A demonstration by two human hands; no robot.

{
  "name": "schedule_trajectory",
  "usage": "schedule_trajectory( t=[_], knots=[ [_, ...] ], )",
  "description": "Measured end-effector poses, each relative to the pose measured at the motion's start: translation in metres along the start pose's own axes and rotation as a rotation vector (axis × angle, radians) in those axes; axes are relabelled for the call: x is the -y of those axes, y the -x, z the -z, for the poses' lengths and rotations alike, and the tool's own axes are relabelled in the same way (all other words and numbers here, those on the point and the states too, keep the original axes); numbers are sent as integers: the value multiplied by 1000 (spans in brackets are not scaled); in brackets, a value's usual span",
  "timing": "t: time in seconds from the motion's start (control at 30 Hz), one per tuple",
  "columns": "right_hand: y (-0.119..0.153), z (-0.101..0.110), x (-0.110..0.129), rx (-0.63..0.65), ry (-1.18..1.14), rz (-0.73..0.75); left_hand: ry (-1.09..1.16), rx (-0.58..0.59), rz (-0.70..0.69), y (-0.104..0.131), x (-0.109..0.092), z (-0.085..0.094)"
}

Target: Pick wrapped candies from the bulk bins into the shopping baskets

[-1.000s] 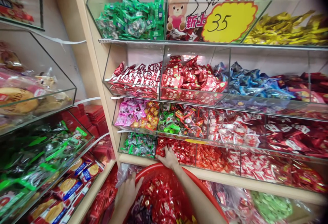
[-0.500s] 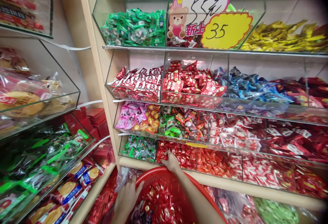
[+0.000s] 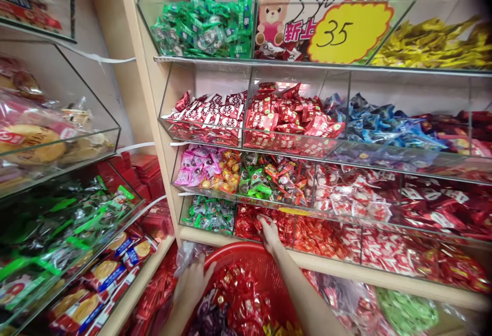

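A red plastic basket (image 3: 269, 264) is below me, holding red, dark purple and yellow wrapped candies (image 3: 246, 295). My left hand (image 3: 192, 282) grips the basket at its left rim, thumb on the inner side. Just beyond its fingertips is a crumpled clear plastic bag (image 3: 188, 254). My right hand (image 3: 269, 232) reaches over the far rim to the lowest shelf bin, fingers curled on red wrapped candies (image 3: 246, 221). Its fingertips are partly hidden among the shiny wrappers, so how many pieces it holds is unclear.
Clear-fronted bins of wrapped sweets rise in tiers ahead, over a wooden shelf edge (image 3: 326, 264). A yellow price card (image 3: 349, 31) hangs on the top tier. To the left, another rack carries packaged biscuits (image 3: 102, 269). Bagged goods (image 3: 407, 310) lie below right.
My right hand has shifted right within the red candy bin, and its fingers have closed on candies. My left hand stays at the basket rim. The view has tilted slightly down.
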State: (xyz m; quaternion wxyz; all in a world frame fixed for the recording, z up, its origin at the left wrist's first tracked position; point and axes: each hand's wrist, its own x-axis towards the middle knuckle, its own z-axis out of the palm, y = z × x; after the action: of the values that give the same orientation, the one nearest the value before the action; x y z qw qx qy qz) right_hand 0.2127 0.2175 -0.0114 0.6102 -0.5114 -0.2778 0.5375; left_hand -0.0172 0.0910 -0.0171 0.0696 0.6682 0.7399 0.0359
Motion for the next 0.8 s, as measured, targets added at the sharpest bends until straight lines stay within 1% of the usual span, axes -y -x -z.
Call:
schedule_trajectory(
  t=[0.1, 0.23, 0.4, 0.47, 0.53, 0.63, 0.7, 0.8],
  knots=[
    [0, 9, 7, 15, -176, -96, -11, -12, -2, 0, 0, 0],
    [3, 21, 16, 29, -360, -192, -6, 6, -7, -1, 0, 0],
    [12, 26, 29, 59, -474, -277, -14, 17, -3, -1, -1, 1],
    [21, 26, 36, 114, -460, -287, -21, 16, -7, -1, -1, 1],
    [36, 26, 43, 221, -345, -274, -34, 4, -13, 0, -1, 1],
    [67, 26, 46, 390, -28, -288, -48, 5, -8, 0, -2, 3],
    [90, 28, 41, 468, 177, -326, -47, 28, 5, 0, -3, 5],
    [119, 34, 22, 544, 452, -321, -41, 41, 5, 1, -5, 6]
  ],
)
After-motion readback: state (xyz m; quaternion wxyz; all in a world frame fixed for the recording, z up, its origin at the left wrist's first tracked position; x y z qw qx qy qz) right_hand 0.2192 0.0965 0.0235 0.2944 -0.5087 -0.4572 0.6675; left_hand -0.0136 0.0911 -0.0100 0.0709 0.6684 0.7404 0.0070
